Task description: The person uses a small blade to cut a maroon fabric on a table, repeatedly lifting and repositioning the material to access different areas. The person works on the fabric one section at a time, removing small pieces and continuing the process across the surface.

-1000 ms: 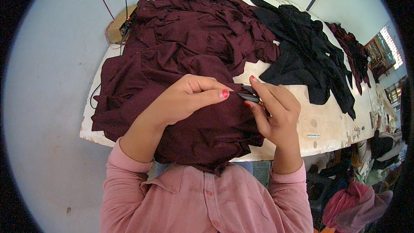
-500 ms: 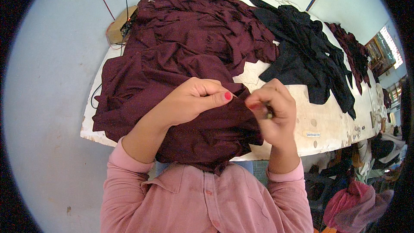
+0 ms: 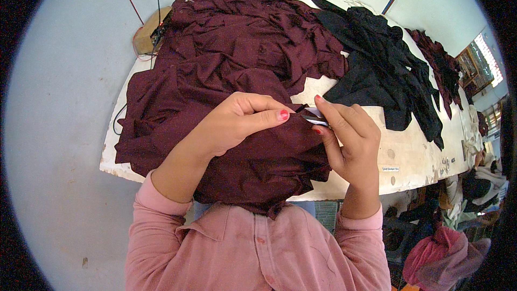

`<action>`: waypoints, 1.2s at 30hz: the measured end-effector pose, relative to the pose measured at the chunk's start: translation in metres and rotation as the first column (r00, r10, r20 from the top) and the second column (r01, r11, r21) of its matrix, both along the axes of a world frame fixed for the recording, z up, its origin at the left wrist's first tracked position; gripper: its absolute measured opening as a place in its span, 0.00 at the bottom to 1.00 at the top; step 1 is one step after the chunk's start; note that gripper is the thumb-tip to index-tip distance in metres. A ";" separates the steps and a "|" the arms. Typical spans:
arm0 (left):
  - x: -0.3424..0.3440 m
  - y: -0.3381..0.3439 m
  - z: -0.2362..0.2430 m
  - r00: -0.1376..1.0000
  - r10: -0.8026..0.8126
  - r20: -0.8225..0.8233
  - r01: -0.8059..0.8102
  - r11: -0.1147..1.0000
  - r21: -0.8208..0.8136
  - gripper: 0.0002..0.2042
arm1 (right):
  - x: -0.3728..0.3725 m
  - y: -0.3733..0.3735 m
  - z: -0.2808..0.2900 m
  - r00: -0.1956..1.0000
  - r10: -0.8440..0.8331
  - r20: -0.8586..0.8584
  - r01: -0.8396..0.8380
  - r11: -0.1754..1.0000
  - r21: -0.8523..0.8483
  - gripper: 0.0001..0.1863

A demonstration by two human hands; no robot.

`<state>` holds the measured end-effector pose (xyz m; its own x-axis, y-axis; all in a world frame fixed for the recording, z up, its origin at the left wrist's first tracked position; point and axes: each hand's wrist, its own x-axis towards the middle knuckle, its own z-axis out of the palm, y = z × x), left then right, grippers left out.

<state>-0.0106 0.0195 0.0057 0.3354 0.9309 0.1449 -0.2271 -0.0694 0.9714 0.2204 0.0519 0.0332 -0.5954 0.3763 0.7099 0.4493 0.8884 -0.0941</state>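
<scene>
My left hand [image 3: 239,126] pinches the edge of a maroon cloth [image 3: 231,43] between thumb and fingers. Just to its right, my right hand [image 3: 350,143] grips small thread snips [image 3: 316,117], their blades pointing left at the pinched edge, very near my left thumb. The cloth is part of a large crumpled pile that spreads over the white worktable [image 3: 409,159] and hangs toward my body. Exactly what lies between the blades is too small to tell.
Black cloth [image 3: 377,70] lies at the right, another maroon heap [image 3: 436,64] beyond it. At the back left, a wooden block [image 3: 148,37] with wires sits by the wall. Piled fabrics, including a pink bundle [image 3: 439,253], lie below the table's right side.
Half a second ago my right hand was curled in and blurred. It has since moved right, its forefinger raised and the blades visible again. My left hand has shifted up slightly.
</scene>
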 end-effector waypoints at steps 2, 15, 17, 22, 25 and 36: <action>-0.001 0.000 -0.002 1.000 0.003 -0.003 -0.003 1.000 0.017 0.09 | -0.003 -0.001 0.001 1.000 0.010 0.004 -0.010 0.998 0.062 0.24; 0.003 -0.002 0.003 0.997 0.063 -0.051 -0.063 0.998 -0.005 0.08 | -0.007 -0.004 0.002 1.000 -0.005 0.029 0.002 0.993 0.122 0.23; 0.006 -0.003 0.005 0.995 0.089 -0.045 -0.089 0.996 -0.003 0.08 | -0.006 -0.006 0.004 0.999 -0.016 0.031 0.012 0.994 0.109 0.23; 0.004 -0.002 0.001 0.992 0.102 -0.073 -0.100 0.994 0.032 0.08 | -0.007 -0.004 0.002 1.000 -0.003 0.027 0.001 0.995 0.100 0.23; 0.003 -0.001 0.000 0.995 0.077 -0.060 -0.075 0.997 0.034 0.08 | -0.008 -0.004 0.002 0.999 -0.002 0.039 -0.002 0.995 0.097 0.22; 0.004 -0.002 0.000 0.997 0.061 -0.055 -0.060 0.998 0.014 0.09 | -0.009 -0.002 -0.004 1.000 0.009 0.023 -0.012 0.995 0.101 0.24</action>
